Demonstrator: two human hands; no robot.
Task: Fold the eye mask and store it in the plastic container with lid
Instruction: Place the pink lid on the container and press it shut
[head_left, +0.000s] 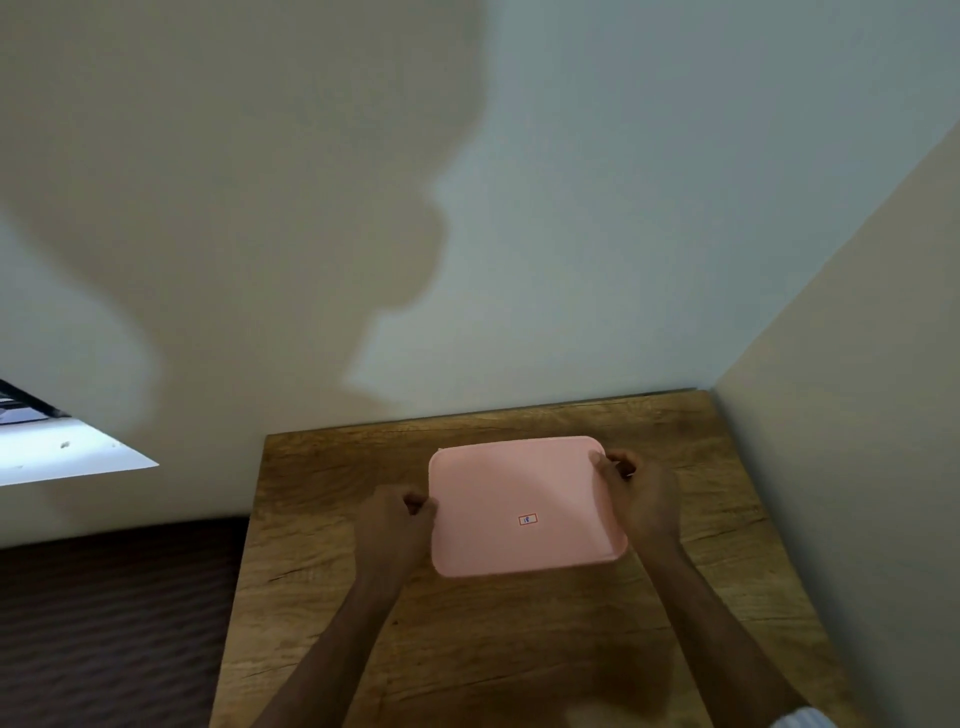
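My left hand (397, 525) and right hand (641, 496) pinch opposite edges of the flat pink rectangular plastic lid (524, 506) above the wooden tabletop (322, 519), probably to seat it squarely; eye mask and container hidden underneath, I judge.

1. The pink lid (524, 506), held between both hands' grip, looks like smooth matt plastic with a small printed sticker (528, 519).
2. The desk (467, 639) beneath is wood-grained with a dull sheen.
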